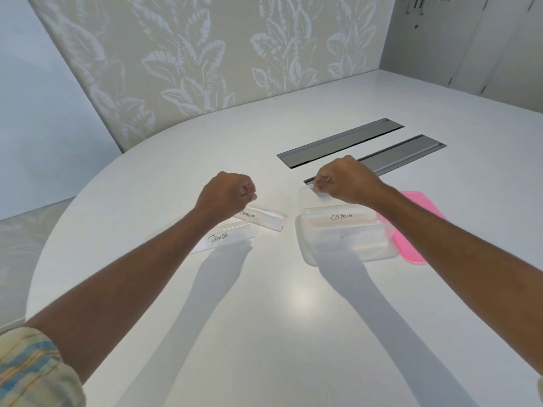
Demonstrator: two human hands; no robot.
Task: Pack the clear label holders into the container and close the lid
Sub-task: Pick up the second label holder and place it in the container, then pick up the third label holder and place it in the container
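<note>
white table (264,304), container's (346,245) lower label unreadable

both hands (226,193) (343,179) fisted, arms outstretched

I see the table (279,304) filling the lower and middle frame, with the wall panel (205,54) behind it along the top. At centre right sits the container (346,242), holding the OSTRICH label holder (340,217) and another below it. The lid (417,224) lies just right of the container, partly under it. Left of the container, on the table, lie the PENGUIN label holder (264,218) and, nearer the bottom, the PANDA label holder (223,237). Two cable slots (340,142) lie behind the container, upper right.
</note>
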